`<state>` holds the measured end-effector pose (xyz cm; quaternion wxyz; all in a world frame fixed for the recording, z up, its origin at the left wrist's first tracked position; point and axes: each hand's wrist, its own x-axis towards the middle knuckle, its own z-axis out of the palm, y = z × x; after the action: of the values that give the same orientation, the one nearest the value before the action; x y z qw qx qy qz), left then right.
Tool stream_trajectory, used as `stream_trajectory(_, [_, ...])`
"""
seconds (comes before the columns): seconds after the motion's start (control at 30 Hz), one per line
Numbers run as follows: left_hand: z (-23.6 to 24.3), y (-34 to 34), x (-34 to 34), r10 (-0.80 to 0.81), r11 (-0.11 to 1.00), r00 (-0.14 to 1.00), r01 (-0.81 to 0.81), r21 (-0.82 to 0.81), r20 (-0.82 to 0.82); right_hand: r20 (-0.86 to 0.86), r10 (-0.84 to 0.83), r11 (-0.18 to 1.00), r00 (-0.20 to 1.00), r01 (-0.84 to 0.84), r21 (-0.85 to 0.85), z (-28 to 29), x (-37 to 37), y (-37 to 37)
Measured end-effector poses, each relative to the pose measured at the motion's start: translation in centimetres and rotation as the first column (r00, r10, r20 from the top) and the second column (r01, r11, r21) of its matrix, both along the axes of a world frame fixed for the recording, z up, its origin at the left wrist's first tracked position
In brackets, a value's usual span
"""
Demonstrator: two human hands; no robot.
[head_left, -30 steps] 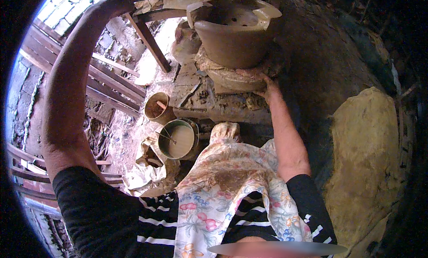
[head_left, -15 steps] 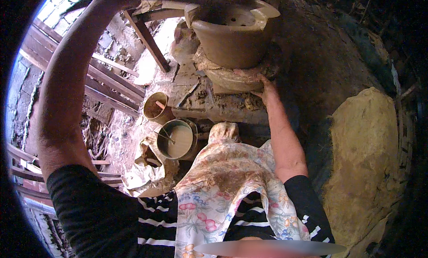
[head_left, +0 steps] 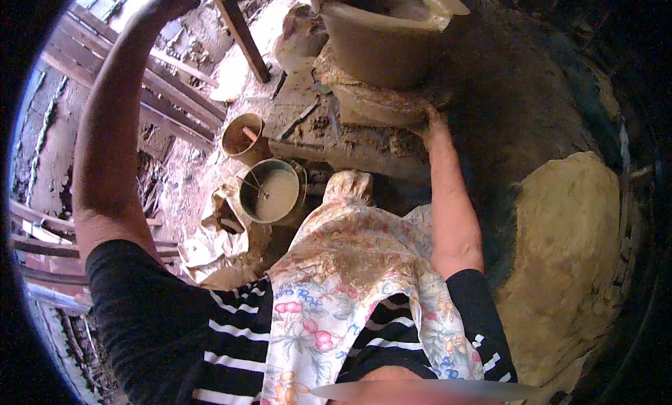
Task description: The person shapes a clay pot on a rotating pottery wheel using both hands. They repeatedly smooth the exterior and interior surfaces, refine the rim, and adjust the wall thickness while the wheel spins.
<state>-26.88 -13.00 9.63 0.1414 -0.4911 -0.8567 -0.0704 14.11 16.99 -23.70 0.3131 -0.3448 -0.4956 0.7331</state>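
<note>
A large clay pot (head_left: 381,48) with a notched rim and dark inside stands at the top centre on a round, clay-caked base (head_left: 374,104). My right hand (head_left: 430,122) is at the near right edge of this base, fingers curled against it and partly shaded. My left arm reaches up the left side to the top edge, where my left hand passes out of sight. A grey, flat stick (head_left: 299,119) lies on the muddy bench (head_left: 364,153), left of the base.
Two buckets (head_left: 239,145) (head_left: 277,197), one with greyish liquid, stand below the bench's left end, beside a crumpled sack (head_left: 217,244). Wooden slats (head_left: 175,90) and a leg (head_left: 241,38) are at upper left. A large yellowish mound (head_left: 560,244) lies at right.
The pot, base, bench and buckets sit higher in the picture, as the view has shifted. My left hand has gone past the top edge; my right hand stays at the base.
</note>
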Motion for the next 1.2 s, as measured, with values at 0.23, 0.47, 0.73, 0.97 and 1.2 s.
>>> stream_trajectory(0.23, [-25.1,-11.8,-0.8,0.296,0.923,0.792,-0.382,0.054,0.534,-0.144,-0.113,0.984,0.983,0.090,-0.157,2.5,-0.9,-3.3])
stream_trajectory(0.47, [-37.1,-10.9,11.6,0.337,0.913,0.721,-0.408,-0.023,0.606,-0.003,-0.028,0.996,1.000,0.028,-0.090,3.4,-0.4,-2.1])
stream_trajectory(0.73, [-31.9,-3.6,11.8,0.479,0.878,0.729,-0.395,-0.272,0.488,0.011,-0.076,0.992,0.997,0.077,-0.103,7.1,0.7,-5.2])
stream_trajectory(0.97, [-35.5,-1.2,9.3,0.411,0.909,0.838,-0.342,-0.240,0.359,0.021,-0.073,0.993,0.997,0.075,-0.088,8.6,1.9,-4.0])
stream_trajectory(1.2, [-29.9,2.1,14.5,0.014,0.918,0.715,-0.286,0.275,0.699,0.018,-0.109,0.989,0.994,0.111,-0.097,6.6,1.6,-3.0])
